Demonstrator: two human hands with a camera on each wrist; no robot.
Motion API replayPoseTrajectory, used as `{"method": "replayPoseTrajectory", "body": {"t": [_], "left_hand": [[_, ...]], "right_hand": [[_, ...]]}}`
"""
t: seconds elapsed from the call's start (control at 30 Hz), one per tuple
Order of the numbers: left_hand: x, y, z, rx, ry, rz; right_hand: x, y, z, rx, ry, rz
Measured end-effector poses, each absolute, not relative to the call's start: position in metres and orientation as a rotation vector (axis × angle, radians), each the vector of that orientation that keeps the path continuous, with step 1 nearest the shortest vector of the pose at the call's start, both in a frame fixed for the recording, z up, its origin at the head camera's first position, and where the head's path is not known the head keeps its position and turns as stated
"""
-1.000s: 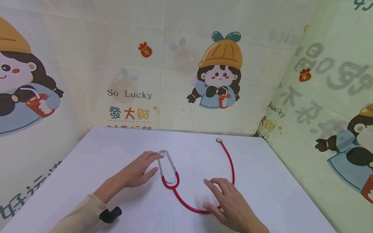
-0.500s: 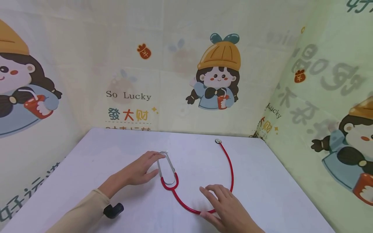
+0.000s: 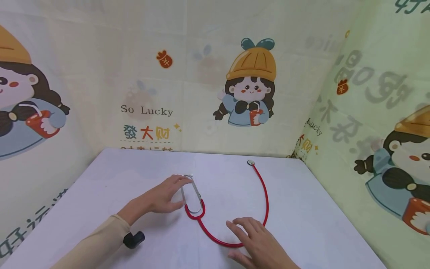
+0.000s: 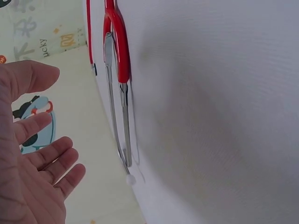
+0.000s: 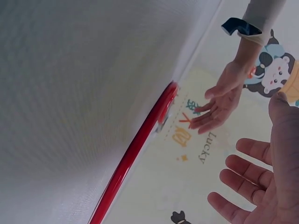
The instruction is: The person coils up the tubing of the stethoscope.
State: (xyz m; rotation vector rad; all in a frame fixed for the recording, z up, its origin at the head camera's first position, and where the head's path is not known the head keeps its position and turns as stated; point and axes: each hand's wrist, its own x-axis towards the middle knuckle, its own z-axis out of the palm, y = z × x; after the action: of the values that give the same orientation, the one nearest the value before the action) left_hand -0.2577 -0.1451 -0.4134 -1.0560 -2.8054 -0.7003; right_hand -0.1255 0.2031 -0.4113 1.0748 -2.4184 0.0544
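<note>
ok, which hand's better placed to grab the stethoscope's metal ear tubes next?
Left, probably: the left hand hovers empty close to the metal ear tubes; the right hand is nearer the red tubing.

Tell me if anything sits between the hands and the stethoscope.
Nothing visible does. The left hand hovers by the metal ear tubes of the stethoscope, the right hand near its red tube; the wrist views show only open air in each gap.

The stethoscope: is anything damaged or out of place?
Nothing stands out: the stethoscope lies on the table, its red tube curving without visible kinks. In the head view, the right hand hides part of it.
</note>
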Motion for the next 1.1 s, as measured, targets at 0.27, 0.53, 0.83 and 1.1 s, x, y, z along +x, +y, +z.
{"method": "replayPoseTrajectory", "body": {"t": [0.27, 0.53, 0.83, 1.1], "left_hand": [[-0.263, -0.143, -0.416, -1.080, -2.860, -0.659], [-0.266, -0.141, -0.417, -1.087, -2.908, -0.647], [-0.275, -0.139, -0.423, -1.131, -2.940, -0.605], [-0.280, -0.136, -0.426, -1.126, -2.979, -0.568]], "right_hand": [[-0.122, 0.199, -0.409, 1.105, -2.596, 0.028], [-0.120, 0.196, -0.404, 1.115, -2.774, 0.016], [-0.121, 0.194, -0.402, 1.128, -2.868, 0.004], [-0.121, 0.192, -0.404, 1.164, -2.855, -0.024]]}}
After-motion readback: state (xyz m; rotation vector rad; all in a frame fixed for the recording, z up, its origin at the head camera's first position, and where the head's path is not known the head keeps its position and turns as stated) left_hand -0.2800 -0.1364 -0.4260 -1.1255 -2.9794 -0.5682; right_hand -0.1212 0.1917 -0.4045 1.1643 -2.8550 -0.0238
